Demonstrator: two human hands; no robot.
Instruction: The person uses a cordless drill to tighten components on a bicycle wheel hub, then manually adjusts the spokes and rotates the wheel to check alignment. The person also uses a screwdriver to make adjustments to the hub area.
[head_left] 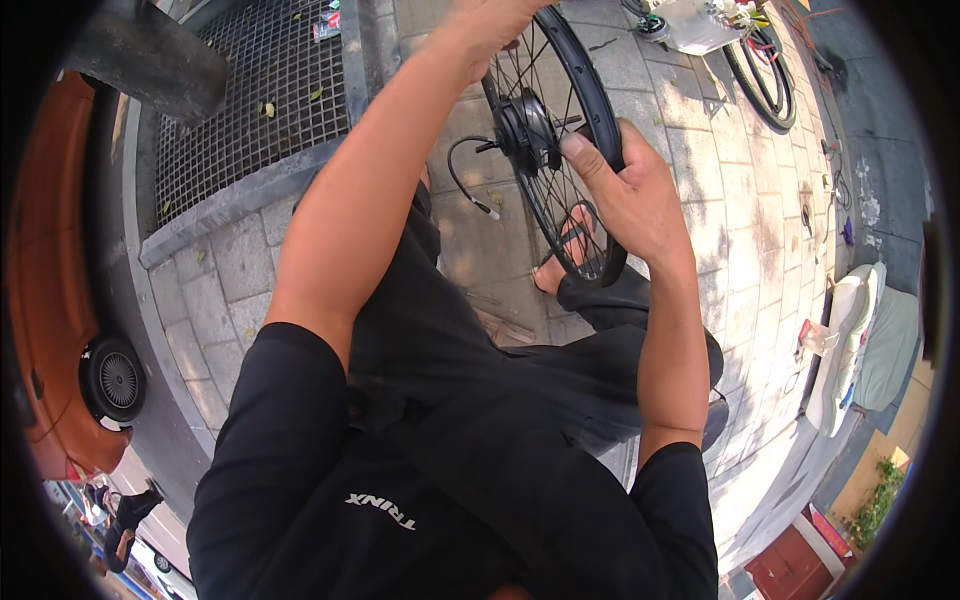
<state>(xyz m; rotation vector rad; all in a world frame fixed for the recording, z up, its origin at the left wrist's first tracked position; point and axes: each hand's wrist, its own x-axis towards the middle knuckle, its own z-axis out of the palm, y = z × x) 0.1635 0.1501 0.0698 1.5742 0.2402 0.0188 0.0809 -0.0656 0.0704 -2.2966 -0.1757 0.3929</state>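
The wheel [555,140] stands upright over the person's lap, held between both hands above the paving [700,180]. The right hand [625,195] is curled around the rim on the near side, thumb pressed along the black edge, fingers wrapped behind it. The left hand [490,25] reaches to the top of the rim at the picture's upper edge; it is partly cut off, so I cannot tell how firmly it grips or how far it is closed.

A heavy hub motor [525,130] sits at the centre, and its cable [465,175] hangs loose with a free plug end. That weight could tip the wheel sideways if either hold slackens, and the rim could come down on the sandalled foot [570,250] right behind the spokes. The dangling cable could catch in the spokes if the wheel turns, straining the plug. The right fingers lie close to the spokes and could get pinched by a sudden spin.
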